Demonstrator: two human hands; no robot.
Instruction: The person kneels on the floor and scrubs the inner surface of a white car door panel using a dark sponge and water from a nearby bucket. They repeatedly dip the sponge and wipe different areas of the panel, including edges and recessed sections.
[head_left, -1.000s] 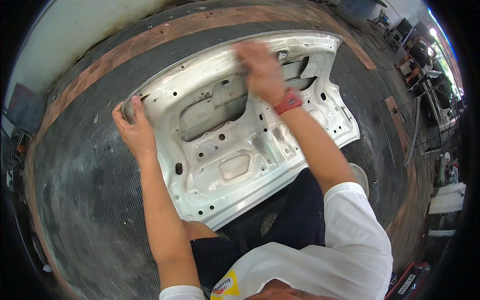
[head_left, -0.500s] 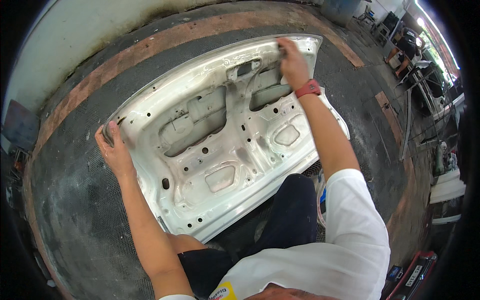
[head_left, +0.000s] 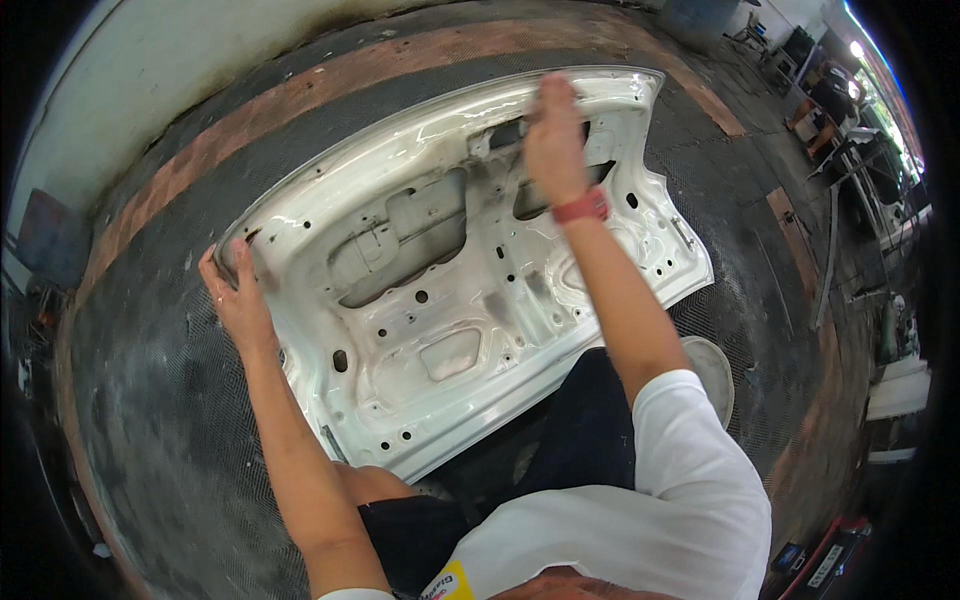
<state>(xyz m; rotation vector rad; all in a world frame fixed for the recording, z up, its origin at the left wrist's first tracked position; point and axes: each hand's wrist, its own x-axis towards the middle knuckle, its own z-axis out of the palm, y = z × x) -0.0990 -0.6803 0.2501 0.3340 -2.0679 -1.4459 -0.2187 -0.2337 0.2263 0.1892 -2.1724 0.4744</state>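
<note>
- Left hand [head_left: 235, 300] clasps the near-left corner edge of the white car boot lid [head_left: 450, 280], fingers curled over the rim.
- Right hand [head_left: 553, 135] lies on the far edge, by a dark cut-out; whether its fingers hook in or only press, I cannot tell.
- Lid lies inner face up on the dark patterned mat [head_left: 150, 420], spanning the space between both hands; long axis runs from the left grip up and rightward to beyond the right hand.
- Left hand holds one end; right hand sits at the long far side.
- Recesses in the panel look empty: holes, bare metal, grime.
- A red wristband [head_left: 580, 208] sits just behind the right hand.
</note>
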